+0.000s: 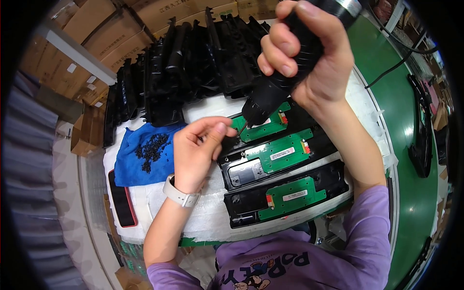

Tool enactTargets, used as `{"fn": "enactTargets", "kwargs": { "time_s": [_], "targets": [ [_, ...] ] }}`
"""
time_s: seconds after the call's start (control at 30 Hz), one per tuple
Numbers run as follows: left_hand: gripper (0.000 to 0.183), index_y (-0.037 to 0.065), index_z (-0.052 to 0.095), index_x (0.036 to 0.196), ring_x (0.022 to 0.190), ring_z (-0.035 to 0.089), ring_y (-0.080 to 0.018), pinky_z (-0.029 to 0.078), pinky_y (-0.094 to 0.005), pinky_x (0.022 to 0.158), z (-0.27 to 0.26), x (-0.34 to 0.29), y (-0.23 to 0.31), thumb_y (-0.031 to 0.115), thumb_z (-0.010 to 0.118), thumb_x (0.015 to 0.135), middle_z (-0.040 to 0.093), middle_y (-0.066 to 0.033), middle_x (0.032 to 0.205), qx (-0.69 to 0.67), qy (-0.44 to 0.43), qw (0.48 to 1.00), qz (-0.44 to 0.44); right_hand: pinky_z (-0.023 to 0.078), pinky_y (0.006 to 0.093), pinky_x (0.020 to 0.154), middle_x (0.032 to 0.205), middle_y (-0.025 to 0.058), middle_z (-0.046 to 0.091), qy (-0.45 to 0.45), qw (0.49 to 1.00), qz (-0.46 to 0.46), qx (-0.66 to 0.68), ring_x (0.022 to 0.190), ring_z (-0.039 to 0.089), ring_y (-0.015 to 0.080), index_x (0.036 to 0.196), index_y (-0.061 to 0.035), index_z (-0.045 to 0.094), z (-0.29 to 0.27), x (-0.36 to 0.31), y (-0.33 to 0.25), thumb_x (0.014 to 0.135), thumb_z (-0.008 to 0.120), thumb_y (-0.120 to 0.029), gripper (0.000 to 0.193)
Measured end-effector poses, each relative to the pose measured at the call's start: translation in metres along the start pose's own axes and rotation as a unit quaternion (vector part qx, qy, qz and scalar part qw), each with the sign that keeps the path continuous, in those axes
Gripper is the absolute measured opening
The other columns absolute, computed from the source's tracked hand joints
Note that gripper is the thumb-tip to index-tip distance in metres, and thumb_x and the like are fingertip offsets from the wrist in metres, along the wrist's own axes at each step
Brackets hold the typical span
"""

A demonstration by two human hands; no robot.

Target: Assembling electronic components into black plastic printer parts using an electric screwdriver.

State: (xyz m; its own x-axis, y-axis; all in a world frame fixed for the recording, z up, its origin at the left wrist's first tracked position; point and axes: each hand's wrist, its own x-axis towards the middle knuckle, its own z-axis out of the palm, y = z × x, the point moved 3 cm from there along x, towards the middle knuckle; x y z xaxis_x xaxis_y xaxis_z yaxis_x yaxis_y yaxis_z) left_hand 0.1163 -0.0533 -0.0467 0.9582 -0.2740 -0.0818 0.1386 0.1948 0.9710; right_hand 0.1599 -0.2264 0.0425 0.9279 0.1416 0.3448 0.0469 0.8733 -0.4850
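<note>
My right hand [326, 53] is wrapped round a black electric screwdriver [273, 94], tilted so that its thin bit points down and left. My left hand [200, 145] is closed in a pinch beside the bit's tip; whatever lies between thumb and forefinger is too small to make out. Under the screwdriver is the farthest of three black plastic housings, its green circuit board [266, 129] partly covered by the tool. Nearer to me lie a middle housing [241, 175] with a green board and a front housing [244, 212] with another board, each with a pale label.
Small black screws [153, 149] lie heaped on a blue cloth [128, 169] at the left. By it rests a red-edged phone [123, 205]. Several black plastic housings [166, 82] stand along the back, before cardboard boxes [116, 38]. A green conveyor surface [411, 208] runs at the right.
</note>
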Motion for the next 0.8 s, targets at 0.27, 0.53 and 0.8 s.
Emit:
{"fn": "enactTargets", "kwargs": {
  "time_s": [0.27,0.53,0.8],
  "targets": [
    [0.011,-0.003,0.063,0.092,0.068,0.054,-0.0035,0.041,-0.0148,0.062,-0.023,0.012,-0.014,0.002,0.061,0.082,0.064,-0.0034,0.077,0.133,0.077,0.987,0.037,0.038,0.028,0.043,0.052,0.005,0.045,-0.071,0.928,-0.077,-0.358,0.039,0.043,0.0126,0.085,0.0004,0.051,-0.019,0.016,0.015,0.079,0.057,-0.02,0.022],
    [0.014,0.0,0.063,0.094,0.054,0.039,0.0008,0.025,-0.0152,0.047,-0.023,0.016,-0.019,0.008,0.063,0.082,0.063,-0.0012,0.077,0.139,0.065,0.987,0.041,0.037,0.0228,0.039,0.053,0.0034,0.052,-0.087,0.94,-0.044,-0.326,0.041,0.049,0.0099,0.073,-0.0009,0.057,-0.026,0.026,0.027,0.076,0.067,-0.017,0.019],
    [0.014,0.0,0.063,0.095,0.052,0.037,-0.0006,0.026,-0.0154,0.047,-0.023,0.016,-0.018,0.009,0.06,0.085,0.063,-0.0025,0.076,0.11,0.061,0.992,0.01,0.037,0.0222,0.038,0.049,0.0029,0.051,-0.124,0.915,-0.004,-0.384,0.038,0.048,0.0087,0.062,-0.0023,0.055,-0.014,0.033,0.039,0.074,0.068,-0.017,0.022]
  ]
}}
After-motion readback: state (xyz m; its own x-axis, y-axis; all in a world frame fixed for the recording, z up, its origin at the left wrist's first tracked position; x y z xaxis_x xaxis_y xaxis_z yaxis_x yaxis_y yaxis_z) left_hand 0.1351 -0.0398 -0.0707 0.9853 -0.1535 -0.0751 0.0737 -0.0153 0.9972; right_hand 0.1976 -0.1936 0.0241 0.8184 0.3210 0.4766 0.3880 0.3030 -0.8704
